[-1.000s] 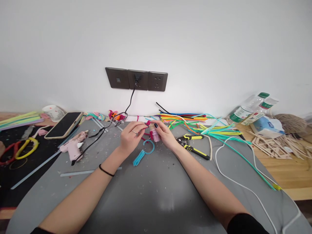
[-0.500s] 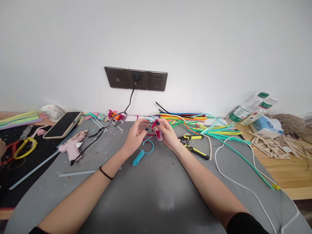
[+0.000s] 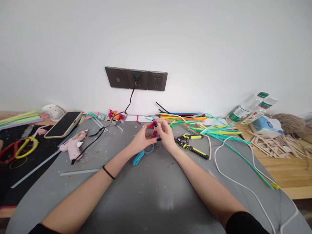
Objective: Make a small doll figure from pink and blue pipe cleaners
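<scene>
Both hands meet above the middle of the grey mat. My left hand (image 3: 143,139) curls its fingers round a dark pink pipe cleaner piece (image 3: 151,125), which is bent and partly covered. My right hand (image 3: 165,135) pinches the same piece from the other side, its dark-nailed thumb and finger close together. Just below my left hand lies a folded light blue pipe cleaner (image 3: 138,158) with a curved end, partly hidden by the hand. Right of my right hand rest yellow-and-black pliers (image 3: 192,146) with spread handles.
A pink glue gun (image 3: 73,148), a phone (image 3: 63,124) and yellow-handled scissors (image 3: 27,148) lie to the left. Coloured pipe cleaners (image 3: 185,117) line the wall side. A white cord (image 3: 234,180) crosses the mat's right; bottles (image 3: 243,112) and wooden pieces (image 3: 270,146) stand beyond.
My left hand has moved right and closed on the dark pink piece beside my right hand. It now covers part of the blue pipe cleaner's curl.
</scene>
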